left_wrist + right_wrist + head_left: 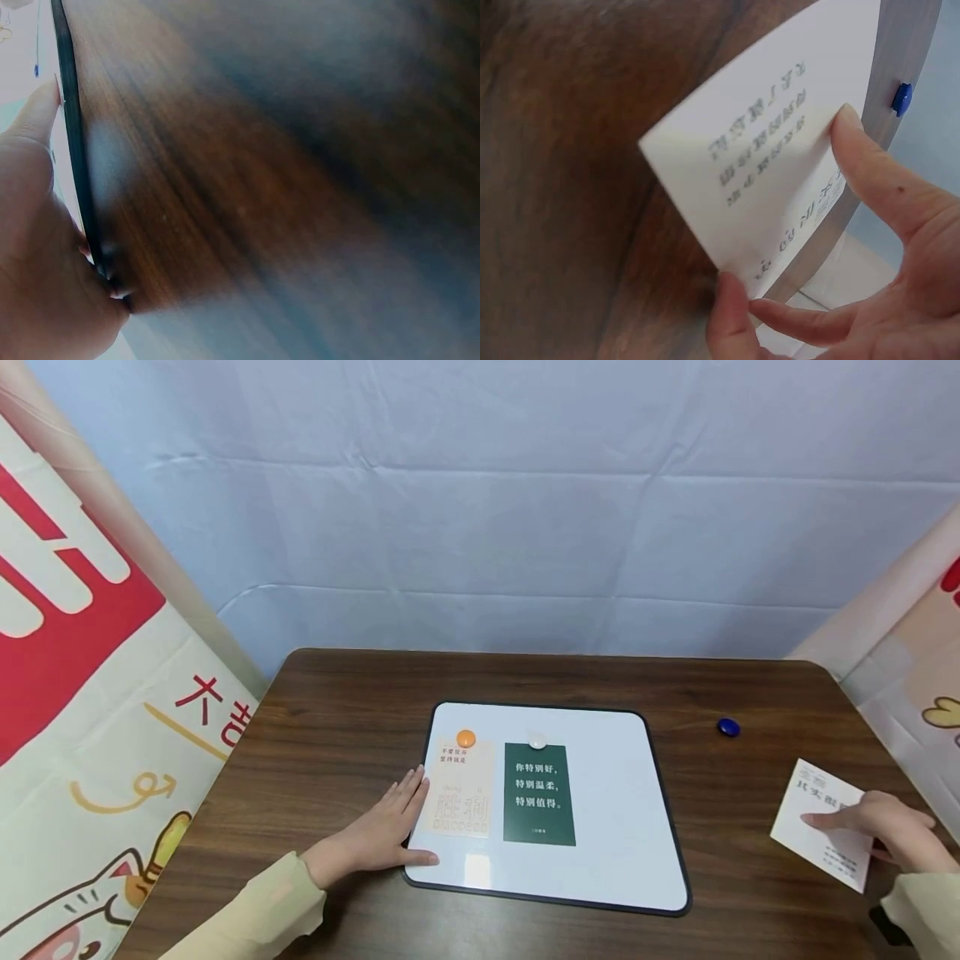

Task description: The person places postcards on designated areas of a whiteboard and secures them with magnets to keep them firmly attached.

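Observation:
On the table lies a small whiteboard (622,810) with a dark frame. My left hand (381,828) rests on its left edge, fingers straight, thumb on the white surface. A cream card (459,789) lies on the board with an orange magnet (466,738) at its top. Beside it, a green card (538,797) has a white magnet (537,740) at its top edge. Off to the right of the board, my right hand (888,827) holds a white card (802,827) with dark printed characters between thumb and fingers; the right wrist view shows this card (780,142) tilted.
A blue magnet (728,727) sits on the brown wooden table (360,718), right of the board and beyond the white card. Pale cloth (495,527) hangs behind the table. Printed cloths stand at both sides. Something dark, partly hidden, is under the right wrist.

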`<state>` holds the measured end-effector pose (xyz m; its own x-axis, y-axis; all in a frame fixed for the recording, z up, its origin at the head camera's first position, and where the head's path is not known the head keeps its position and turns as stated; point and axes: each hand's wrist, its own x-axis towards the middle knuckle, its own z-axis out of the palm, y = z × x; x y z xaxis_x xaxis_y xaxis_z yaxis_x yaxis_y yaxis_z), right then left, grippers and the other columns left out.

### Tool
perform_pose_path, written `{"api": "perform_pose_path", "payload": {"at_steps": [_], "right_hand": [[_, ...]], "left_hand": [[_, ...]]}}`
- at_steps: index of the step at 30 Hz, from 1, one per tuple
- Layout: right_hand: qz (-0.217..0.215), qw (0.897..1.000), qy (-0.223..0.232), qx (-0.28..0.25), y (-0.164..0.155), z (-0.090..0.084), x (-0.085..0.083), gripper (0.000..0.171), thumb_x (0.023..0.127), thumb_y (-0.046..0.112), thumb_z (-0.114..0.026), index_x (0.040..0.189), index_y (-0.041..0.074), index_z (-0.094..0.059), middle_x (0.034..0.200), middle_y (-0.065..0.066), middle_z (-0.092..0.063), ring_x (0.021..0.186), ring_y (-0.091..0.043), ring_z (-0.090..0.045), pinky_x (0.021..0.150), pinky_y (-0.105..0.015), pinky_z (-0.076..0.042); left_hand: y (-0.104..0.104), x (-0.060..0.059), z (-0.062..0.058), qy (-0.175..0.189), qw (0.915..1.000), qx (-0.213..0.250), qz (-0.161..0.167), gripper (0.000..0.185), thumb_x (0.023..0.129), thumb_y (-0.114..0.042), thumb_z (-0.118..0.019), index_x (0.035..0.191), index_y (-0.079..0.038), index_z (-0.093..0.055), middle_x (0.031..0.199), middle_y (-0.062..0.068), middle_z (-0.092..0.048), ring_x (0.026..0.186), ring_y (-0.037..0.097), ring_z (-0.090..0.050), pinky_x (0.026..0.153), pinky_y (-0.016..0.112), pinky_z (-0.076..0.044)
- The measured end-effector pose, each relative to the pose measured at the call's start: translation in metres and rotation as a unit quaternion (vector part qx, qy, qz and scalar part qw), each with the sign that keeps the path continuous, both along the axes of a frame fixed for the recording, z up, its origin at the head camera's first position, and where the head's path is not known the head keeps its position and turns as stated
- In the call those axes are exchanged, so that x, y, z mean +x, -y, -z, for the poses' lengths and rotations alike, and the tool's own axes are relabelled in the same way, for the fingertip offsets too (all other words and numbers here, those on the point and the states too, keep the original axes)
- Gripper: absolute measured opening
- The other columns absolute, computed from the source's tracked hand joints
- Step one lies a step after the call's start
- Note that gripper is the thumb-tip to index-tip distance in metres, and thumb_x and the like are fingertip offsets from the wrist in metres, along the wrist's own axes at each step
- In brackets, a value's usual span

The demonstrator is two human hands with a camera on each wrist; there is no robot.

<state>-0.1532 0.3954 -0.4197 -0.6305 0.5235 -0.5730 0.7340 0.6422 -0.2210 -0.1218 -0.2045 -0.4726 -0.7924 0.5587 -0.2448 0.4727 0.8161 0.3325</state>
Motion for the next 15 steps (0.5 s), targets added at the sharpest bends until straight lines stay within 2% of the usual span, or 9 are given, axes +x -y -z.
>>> {"api": "perform_pose_path", "payload": {"at_steps": [2, 3, 6, 7, 11, 12, 15], "right_hand": [[0.013, 1.000, -0.012, -0.019, -0.002, 0.001, 0.001, 0.106, 0.074, 0.023, -0.074, 0.121, -0.034, 0.002, 0.114, -0.048, -0.010, 0.079, -0.036, -0.043, 0.066, -0.038, -0.047], [0.018, 1.000, -0.014, -0.020, -0.003, 0.002, 0.001, 0.115, 0.069, 0.027, -0.078, 0.122, -0.033, 0.005, 0.115, -0.048, -0.009, 0.080, -0.035, -0.043, 0.065, -0.037, -0.048], [0.024, 1.000, -0.016, -0.011, -0.006, 0.004, 0.000, 0.120, 0.066, 0.029, -0.081, 0.122, -0.033, 0.005, 0.115, -0.047, -0.011, 0.082, -0.037, -0.040, 0.064, -0.036, -0.048], [0.025, 1.000, -0.016, -0.004, -0.006, 0.005, -0.001, 0.117, 0.065, 0.030, -0.081, 0.122, -0.033, -0.001, 0.114, -0.046, -0.012, 0.083, -0.038, -0.038, 0.064, -0.035, -0.047], [0.032, 0.999, -0.028, 0.000, -0.008, 0.007, 0.000, 0.109, 0.068, 0.026, -0.079, 0.122, -0.032, -0.005, 0.116, -0.046, -0.013, 0.085, -0.039, -0.035, 0.064, -0.036, -0.046], [0.035, 0.999, -0.032, -0.004, -0.009, 0.008, -0.001, 0.115, 0.064, 0.028, -0.082, 0.123, -0.032, -0.003, 0.116, -0.046, -0.014, 0.084, -0.038, -0.037, 0.062, -0.034, -0.046], [0.030, 0.998, -0.049, -0.010, -0.012, 0.009, 0.001, 0.108, 0.060, 0.028, -0.084, 0.121, -0.029, -0.017, 0.108, -0.042, -0.028, 0.080, -0.035, -0.046, 0.060, -0.035, -0.047]], "left_hand": [[0.000, 0.000, 0.000, -0.002, 1.0000, -0.001, 0.000, 0.109, 0.075, -0.074, -0.045, 0.144, 0.002, -0.010, 0.152, 0.017, 0.003, 0.139, 0.028, 0.000, 0.110, 0.044, -0.014], [0.000, -0.001, 0.000, -0.003, 1.0000, -0.002, 0.001, 0.109, 0.075, -0.074, -0.045, 0.144, 0.002, -0.010, 0.152, 0.017, 0.003, 0.139, 0.028, 0.000, 0.110, 0.043, -0.014], [0.001, -0.001, 0.000, -0.004, 1.0000, -0.003, 0.002, 0.109, 0.075, -0.074, -0.045, 0.144, 0.002, -0.010, 0.152, 0.017, 0.003, 0.139, 0.028, 0.000, 0.110, 0.043, -0.014], [0.001, -0.002, 0.000, -0.003, 1.0000, -0.005, 0.001, 0.109, 0.075, -0.074, -0.045, 0.144, 0.002, -0.009, 0.152, 0.017, 0.003, 0.139, 0.027, 0.001, 0.110, 0.043, -0.014], [0.001, -0.002, 0.000, -0.003, 0.9999, -0.010, 0.000, 0.110, 0.074, -0.075, -0.044, 0.144, 0.002, -0.008, 0.152, 0.017, 0.004, 0.139, 0.027, 0.001, 0.110, 0.043, -0.014], [0.001, -0.002, 0.000, -0.004, 1.0000, -0.008, 0.000, 0.110, 0.074, -0.075, -0.044, 0.144, 0.002, -0.009, 0.151, 0.017, 0.003, 0.139, 0.028, 0.000, 0.110, 0.043, -0.014], [0.001, -0.002, 0.000, -0.004, 0.9999, -0.011, -0.001, 0.110, 0.074, -0.075, -0.044, 0.144, 0.002, -0.008, 0.152, 0.017, 0.004, 0.139, 0.027, 0.000, 0.110, 0.042, -0.014]]}}
